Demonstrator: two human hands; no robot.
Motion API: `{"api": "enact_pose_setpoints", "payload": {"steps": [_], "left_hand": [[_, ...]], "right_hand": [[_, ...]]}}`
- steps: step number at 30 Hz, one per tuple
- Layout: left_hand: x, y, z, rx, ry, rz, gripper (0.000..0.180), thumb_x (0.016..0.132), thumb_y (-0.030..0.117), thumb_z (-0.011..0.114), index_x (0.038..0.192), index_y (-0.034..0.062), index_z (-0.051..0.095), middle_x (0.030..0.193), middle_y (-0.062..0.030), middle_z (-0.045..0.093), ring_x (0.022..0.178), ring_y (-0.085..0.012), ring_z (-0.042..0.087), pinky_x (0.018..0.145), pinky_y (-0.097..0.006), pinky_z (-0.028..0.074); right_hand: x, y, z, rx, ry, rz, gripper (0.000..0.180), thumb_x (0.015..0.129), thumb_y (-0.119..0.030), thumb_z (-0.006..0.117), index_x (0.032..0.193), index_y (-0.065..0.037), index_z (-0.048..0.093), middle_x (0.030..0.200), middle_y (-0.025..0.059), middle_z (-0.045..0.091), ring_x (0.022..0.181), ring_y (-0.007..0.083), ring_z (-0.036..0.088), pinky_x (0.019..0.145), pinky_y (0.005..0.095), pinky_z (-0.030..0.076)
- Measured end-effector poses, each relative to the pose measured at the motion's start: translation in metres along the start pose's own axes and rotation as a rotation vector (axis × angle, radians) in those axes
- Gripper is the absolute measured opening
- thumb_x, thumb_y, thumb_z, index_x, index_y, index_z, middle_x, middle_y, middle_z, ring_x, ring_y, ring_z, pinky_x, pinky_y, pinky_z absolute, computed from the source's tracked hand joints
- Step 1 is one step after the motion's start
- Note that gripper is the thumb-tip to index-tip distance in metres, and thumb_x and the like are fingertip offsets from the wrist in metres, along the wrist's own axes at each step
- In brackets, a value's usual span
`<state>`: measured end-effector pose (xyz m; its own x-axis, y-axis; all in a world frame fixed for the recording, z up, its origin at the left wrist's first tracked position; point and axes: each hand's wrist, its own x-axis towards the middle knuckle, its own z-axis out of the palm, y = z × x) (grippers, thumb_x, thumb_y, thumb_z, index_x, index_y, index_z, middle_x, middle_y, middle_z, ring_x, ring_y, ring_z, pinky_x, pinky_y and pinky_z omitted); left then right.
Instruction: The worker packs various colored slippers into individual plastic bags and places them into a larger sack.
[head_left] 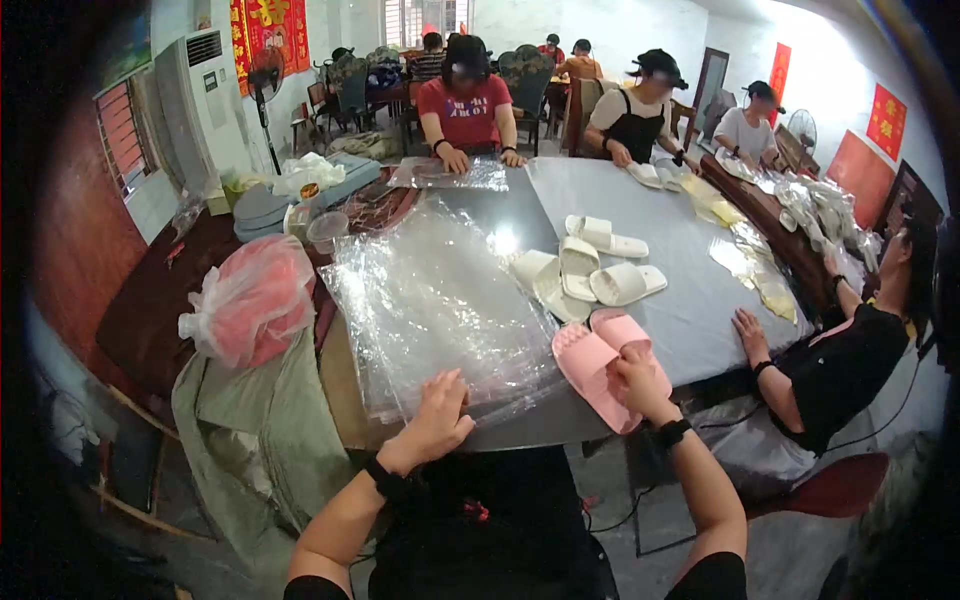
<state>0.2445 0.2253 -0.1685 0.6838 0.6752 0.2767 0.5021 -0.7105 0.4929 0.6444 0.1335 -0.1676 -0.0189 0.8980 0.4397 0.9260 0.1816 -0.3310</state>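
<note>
My right hand grips a pair of pink slippers held together at the table's near edge. My left hand rests on the near end of a stack of clear plastic bags, fingers curled at its edge. Several white slippers lie just beyond the pink pair on the grey table.
A pink-filled plastic sack sits at my left on a green cloth. A person in black sits close on my right, one hand on the table. Other people work at the far end with more slippers and bags.
</note>
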Motion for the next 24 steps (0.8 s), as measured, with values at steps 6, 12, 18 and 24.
{"api": "enact_pose_setpoints", "payload": {"steps": [6, 12, 18, 24], "left_hand": [[-0.005, 0.014, -0.037, 0.224, -0.141, 0.046, 0.053, 0.084, 0.017, 0.074, 0.133, 0.0091, 0.056, 0.155, -0.0267, 0.033, 0.147, -0.0478, 0.027, 0.117, -0.067, 0.020], [-0.025, -0.008, -0.030, 0.253, -0.048, 0.124, 0.062, 0.084, 0.021, 0.076, 0.142, 0.0145, 0.054, 0.155, -0.0197, 0.039, 0.143, -0.0425, 0.037, 0.113, -0.067, 0.027], [-0.020, -0.007, -0.032, 0.197, -0.021, 0.143, 0.057, 0.085, 0.016, 0.076, 0.138, 0.0121, 0.057, 0.149, -0.0210, 0.048, 0.139, -0.0412, 0.044, 0.109, -0.056, 0.038], [-0.015, -0.008, -0.031, -0.005, 0.200, 0.031, 0.034, 0.093, 0.009, 0.064, 0.126, 0.0008, 0.064, 0.128, -0.0256, 0.064, 0.120, -0.0425, 0.061, 0.102, -0.045, 0.048]], "right_hand": [[-0.008, -0.009, -0.023, 0.218, 0.052, 0.136, 0.020, 0.083, -0.005, 0.065, 0.103, -0.002, 0.068, 0.108, 0.0157, 0.062, 0.102, 0.0372, 0.061, 0.083, 0.0411, 0.051], [-0.022, -0.053, -0.042, 0.392, 0.209, 0.130, 0.026, 0.087, -0.002, 0.064, 0.112, 0.003, 0.065, 0.122, 0.0189, 0.060, 0.109, 0.0375, 0.060, 0.094, 0.0389, 0.048], [-0.039, -0.089, -0.063, 0.463, 0.159, 0.185, 0.041, 0.086, 0.003, 0.062, 0.127, 0.001, 0.064, 0.136, 0.0190, 0.057, 0.125, 0.0352, 0.056, 0.103, 0.0377, 0.045], [-0.046, -0.135, -0.086, 0.587, -0.048, 0.057, 0.043, 0.083, -0.001, 0.068, 0.125, -0.001, 0.066, 0.142, 0.0189, 0.053, 0.129, 0.0358, 0.054, 0.105, 0.0407, 0.044]]}}
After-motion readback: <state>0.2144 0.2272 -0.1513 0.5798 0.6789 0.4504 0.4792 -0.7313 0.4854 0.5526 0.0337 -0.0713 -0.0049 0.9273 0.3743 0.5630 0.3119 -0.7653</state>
